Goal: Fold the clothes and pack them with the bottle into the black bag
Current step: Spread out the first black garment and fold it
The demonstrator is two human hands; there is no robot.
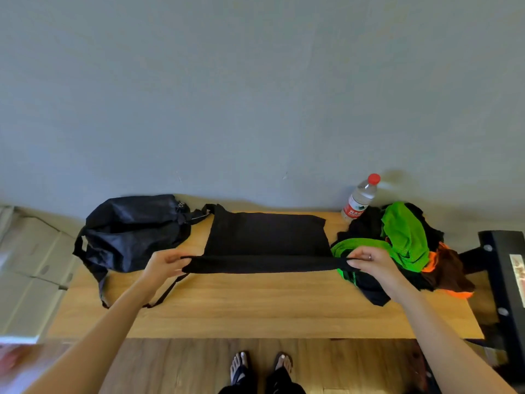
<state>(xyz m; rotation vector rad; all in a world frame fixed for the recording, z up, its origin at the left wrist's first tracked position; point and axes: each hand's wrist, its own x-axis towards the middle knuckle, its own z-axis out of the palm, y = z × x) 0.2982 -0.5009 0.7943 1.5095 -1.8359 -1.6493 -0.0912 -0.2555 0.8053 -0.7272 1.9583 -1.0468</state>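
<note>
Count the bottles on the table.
1. The water bottle with a red cap stands at the table's far right edge, against the wall, behind the pile of clothes. The pile could hide another; none shows.

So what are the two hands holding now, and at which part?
Both hold the black cloth garment by its near edge: left hand pinches the left corner, right hand the right corner.

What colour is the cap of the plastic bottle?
Red; the clear plastic bottle's cap shows best in the head view.
</note>
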